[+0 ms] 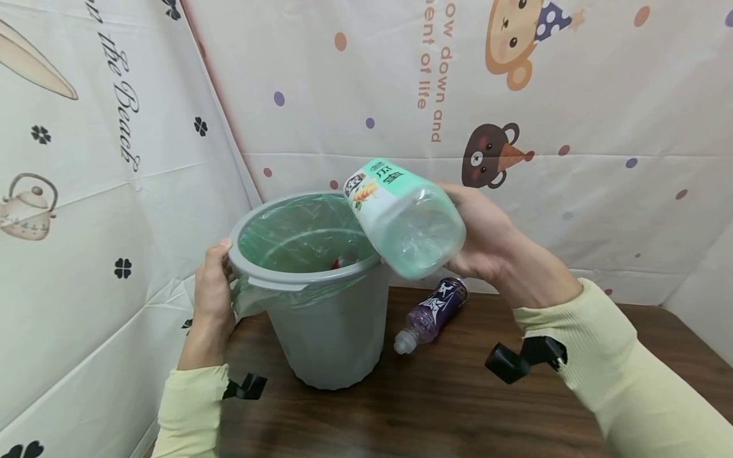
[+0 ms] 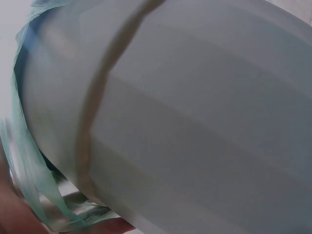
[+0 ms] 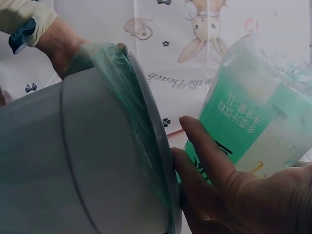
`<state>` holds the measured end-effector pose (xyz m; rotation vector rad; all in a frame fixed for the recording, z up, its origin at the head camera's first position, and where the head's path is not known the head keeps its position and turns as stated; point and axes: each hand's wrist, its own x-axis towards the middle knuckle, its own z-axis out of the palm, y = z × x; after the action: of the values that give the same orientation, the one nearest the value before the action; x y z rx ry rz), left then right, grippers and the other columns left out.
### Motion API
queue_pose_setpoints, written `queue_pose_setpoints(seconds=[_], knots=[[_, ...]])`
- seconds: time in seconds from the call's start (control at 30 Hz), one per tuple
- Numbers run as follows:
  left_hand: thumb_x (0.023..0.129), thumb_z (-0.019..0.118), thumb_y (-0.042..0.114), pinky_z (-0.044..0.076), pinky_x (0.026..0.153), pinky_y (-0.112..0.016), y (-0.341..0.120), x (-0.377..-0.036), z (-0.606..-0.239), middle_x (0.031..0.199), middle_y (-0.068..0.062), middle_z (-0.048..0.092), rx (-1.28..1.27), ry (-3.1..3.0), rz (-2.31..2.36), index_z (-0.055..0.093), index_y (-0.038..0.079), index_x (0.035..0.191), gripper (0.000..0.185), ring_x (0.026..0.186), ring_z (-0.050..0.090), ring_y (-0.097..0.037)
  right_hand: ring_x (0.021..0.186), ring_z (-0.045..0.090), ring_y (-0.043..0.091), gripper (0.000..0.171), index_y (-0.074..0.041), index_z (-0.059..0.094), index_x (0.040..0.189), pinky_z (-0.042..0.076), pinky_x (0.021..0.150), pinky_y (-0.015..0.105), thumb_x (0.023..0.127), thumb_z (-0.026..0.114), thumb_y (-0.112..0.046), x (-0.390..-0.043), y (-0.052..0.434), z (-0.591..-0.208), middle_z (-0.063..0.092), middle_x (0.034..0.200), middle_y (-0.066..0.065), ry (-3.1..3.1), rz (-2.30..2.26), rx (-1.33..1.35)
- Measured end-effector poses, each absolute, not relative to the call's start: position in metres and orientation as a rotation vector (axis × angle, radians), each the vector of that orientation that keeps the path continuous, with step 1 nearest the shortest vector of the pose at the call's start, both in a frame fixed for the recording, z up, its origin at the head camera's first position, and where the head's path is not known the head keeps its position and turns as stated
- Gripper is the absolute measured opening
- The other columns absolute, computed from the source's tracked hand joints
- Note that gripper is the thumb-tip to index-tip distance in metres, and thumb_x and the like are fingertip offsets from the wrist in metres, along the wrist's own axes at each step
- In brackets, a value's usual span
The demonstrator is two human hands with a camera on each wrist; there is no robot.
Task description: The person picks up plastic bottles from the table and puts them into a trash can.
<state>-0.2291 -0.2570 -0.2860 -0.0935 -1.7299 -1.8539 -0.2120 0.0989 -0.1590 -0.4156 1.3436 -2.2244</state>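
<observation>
Bin [image 1: 321, 318] mouth lies open; purple bottle [image 1: 431, 313] blocks its right.

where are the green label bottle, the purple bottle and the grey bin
green-label bottle [image 1: 403, 219], head view, on its clear lower body, held by the right hand [image 1: 487, 238]
purple bottle [image 1: 432, 310], head view, on its label, lying on the table
grey bin [image 1: 329, 331], head view, on its outer wall
</observation>
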Motion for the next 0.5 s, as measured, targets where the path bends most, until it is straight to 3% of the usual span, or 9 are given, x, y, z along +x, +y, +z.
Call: queue_pose_setpoints(seconds=[0.1,0.5], knots=[[0.111,0.044,0.041,0.03,0.092,-0.035,-0.2571,-0.2288,-0.2858,0.085,0.006,0.069,-0.096,-1.724,-1.857,0.075,0.019,0.091,0.043,0.092,0.057,-0.014,0.107,0.065,0.027,0.036,-0.012,0.048,0.138,0.06,0.086,0.044,0.114,0.041,-0.038,-0.2145,0.0972,-0.1568,0.051,0.133,0.014,1.358,-2.205,-0.42],[0.111,0.044,0.041,0.031,0.091,-0.036,-0.2576,-0.2295,-0.2867,0.087,0.006,0.069,-0.093,-1.735,-1.851,0.074,0.019,0.092,0.042,0.093,0.057,-0.014,0.115,0.062,0.029,0.042,-0.013,0.036,0.146,0.058,0.09,0.041,0.115,0.04,-0.04,-0.2186,0.0948,-0.1525,0.04,0.143,0.016,1.365,-2.176,-0.381]])
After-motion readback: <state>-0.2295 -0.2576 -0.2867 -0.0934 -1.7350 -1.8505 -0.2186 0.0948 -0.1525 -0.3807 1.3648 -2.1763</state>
